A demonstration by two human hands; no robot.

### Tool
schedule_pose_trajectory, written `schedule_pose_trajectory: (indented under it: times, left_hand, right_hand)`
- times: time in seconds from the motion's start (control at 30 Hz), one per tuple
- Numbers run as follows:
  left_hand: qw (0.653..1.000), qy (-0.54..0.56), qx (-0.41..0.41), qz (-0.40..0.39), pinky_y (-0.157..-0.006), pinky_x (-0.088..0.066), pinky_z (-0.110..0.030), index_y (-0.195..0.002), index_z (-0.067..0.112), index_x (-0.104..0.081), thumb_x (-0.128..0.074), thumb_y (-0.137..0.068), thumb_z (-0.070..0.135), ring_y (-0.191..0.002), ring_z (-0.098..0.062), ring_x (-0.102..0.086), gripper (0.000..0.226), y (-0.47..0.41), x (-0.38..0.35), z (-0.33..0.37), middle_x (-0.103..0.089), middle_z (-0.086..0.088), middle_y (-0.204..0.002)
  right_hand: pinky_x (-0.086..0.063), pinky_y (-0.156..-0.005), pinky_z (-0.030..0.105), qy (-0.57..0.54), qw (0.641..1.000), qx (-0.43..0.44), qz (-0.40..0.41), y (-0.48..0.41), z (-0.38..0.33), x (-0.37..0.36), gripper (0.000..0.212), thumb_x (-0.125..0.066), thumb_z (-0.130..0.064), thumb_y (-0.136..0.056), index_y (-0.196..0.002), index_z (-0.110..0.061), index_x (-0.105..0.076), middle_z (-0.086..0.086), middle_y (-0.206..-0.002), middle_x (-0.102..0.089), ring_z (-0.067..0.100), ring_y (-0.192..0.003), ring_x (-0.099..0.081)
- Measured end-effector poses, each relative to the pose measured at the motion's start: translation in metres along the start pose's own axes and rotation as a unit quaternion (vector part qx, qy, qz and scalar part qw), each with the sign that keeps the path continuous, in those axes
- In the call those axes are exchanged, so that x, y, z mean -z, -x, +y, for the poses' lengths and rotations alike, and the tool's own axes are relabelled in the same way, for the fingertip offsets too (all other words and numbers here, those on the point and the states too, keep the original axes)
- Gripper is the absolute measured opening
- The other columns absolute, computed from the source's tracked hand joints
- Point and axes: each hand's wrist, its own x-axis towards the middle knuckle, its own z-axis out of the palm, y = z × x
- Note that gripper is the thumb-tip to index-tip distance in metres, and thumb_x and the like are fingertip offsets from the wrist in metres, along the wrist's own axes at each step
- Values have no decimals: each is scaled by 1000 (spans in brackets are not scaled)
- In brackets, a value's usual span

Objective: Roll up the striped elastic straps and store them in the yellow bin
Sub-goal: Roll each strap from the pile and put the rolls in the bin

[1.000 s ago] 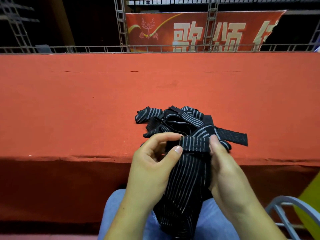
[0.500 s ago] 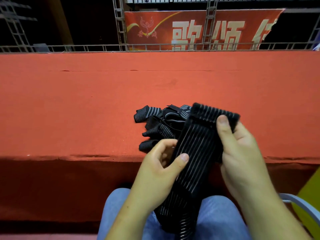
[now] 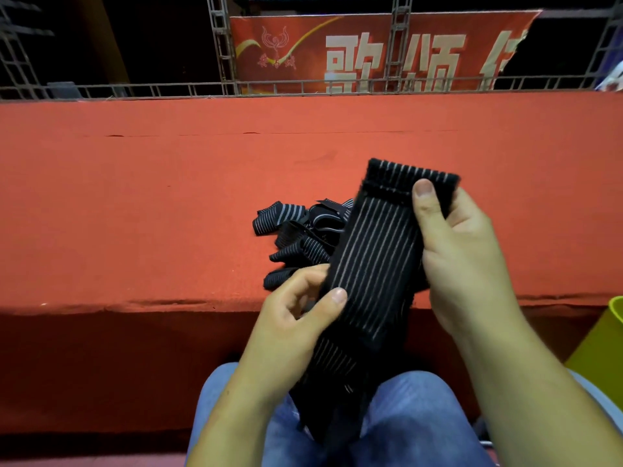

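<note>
Red table (image 3: 168, 214): wide and cloth-covered; it carries the loose straps near its front edge.
Yellow bin (image 3: 605, 335): only a corner shows at the lower right, well apart from the straps.
Held strap (image 3: 377, 257): raised over the table edge, its tail drooping onto the lap. It looks light, soft, stretchy and floppy, so it will sag wherever unsupported.
Pile of straps (image 3: 296, 237): tangled on the table just behind the held one.
Right hand (image 3: 465, 264): thumb and fingers pinch the strap's top end.
Left hand (image 3: 290, 328): thumb and fingers pinch the left edge lower down.
Best hold: probably the fuzzy, thicker top end, rolling tightly from there under slight tension.
</note>
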Motion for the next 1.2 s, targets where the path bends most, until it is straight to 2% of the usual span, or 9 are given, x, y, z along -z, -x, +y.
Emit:
schedule_pose_trajectory:
  times: [0.1, 0.27, 0.4, 0.53, 0.6, 0.73, 0.87, 1.07, 1.2]
  left_hand:
    - [998, -7, 26, -62, -100, -53, -31, -113, 16, -75, -62, -97, 28, -115, -15, -68, 24, 4, -3, -2, -75, -2, -121]
    - [982, -10, 173, -77, -105, -51, -34, -107, 22, -77, -45, -95, 70, -116, -6, -69, 58, 7, -14, -6, -77, 7, -117]
    - [967, -117, 224, -20, -120, -36, -34, -150, 25, -52, -29, -85, 84, -143, -14, -46, 91, 0, -9, -21, -53, 11, -146]
    - [956, -62, 284, -31, -108, -49, -34, -136, 29, -67, -46, -102, 63, -124, -6, -64, 52, -14, -4, -50, -72, 14, -127]
    - [965, -85, 244, -46, -111, -46, -38, -120, 29, -75, -44, -108, 41, -121, -4, -65, 36, -9, -6, -47, -74, 12, -123]
    - [970, -110, 218, -4, -98, -51, -37, -104, 15, -76, -51, -107, 36, -100, -5, -67, 33, -3, -2, -50, -77, 0, -109]
    - [974, -101, 176, 101, -74, -43, -12, -95, 25, -69, -57, -103, 37, -84, 2, -61, 20, -6, -2, -48, -73, 16, -87]
    - [995, 4, 5, 101, -105, -47, -42, -122, 34, -66, -44, -92, 64, -127, -12, -62, 48, -7, -7, -14, -70, 9, -129]
    - [996, -2, -60, 69, -100, -53, -34, -126, 33, -67, -54, -100, 50, -123, -11, -66, 34, -6, -12, 8, -72, 10, -128]
  right_hand:
    - [-59, -84, 42, -15, 1000, -6, -7, 1, 1, -4, 18, -57, -37, -108, -107, -27, -73, -3, -105, -80, 18, -97, -75]
    - [-60, -92, 46, -77, 996, -30, -33, 2, -5, -11, 18, -56, -32, -108, -106, -24, -72, 0, -103, -80, 18, -97, -75]
    - [-64, -86, 41, -116, 992, -41, -29, 1, -13, -9, 17, -55, -30, -108, -107, -22, -70, 1, -103, -80, 17, -97, -77]
    - [-66, -80, 40, -139, 989, -38, -32, 1, -22, -9, 18, -52, -29, -109, -109, -22, -68, -1, -95, -81, 17, -90, -78]
    - [-66, -79, 39, -143, 989, -32, -30, 1, -25, -7, 18, -51, -29, -109, -110, -22, -68, -2, -94, -80, 16, -89, -78]
    - [-64, -76, 36, -109, 994, -11, -20, -3, -26, 1, 19, -53, -32, -109, -108, -23, -69, -4, -96, -80, 14, -90, -77]
    - [-62, -84, 42, -60, 998, -6, -14, -4, -18, 4, 22, -54, -36, -109, -106, -24, -72, 0, -99, -81, 18, -93, -77]
    - [-59, -95, 49, -39, 997, -28, -67, 10, 5, -1, 30, -55, -42, -102, -114, -19, -71, 11, -111, -80, 33, -107, -76]
    - [-59, -80, 23, -14, 993, -29, -111, 30, 23, -1, 28, -56, -34, -100, -112, -14, -72, 3, -107, -82, 13, -99, -77]
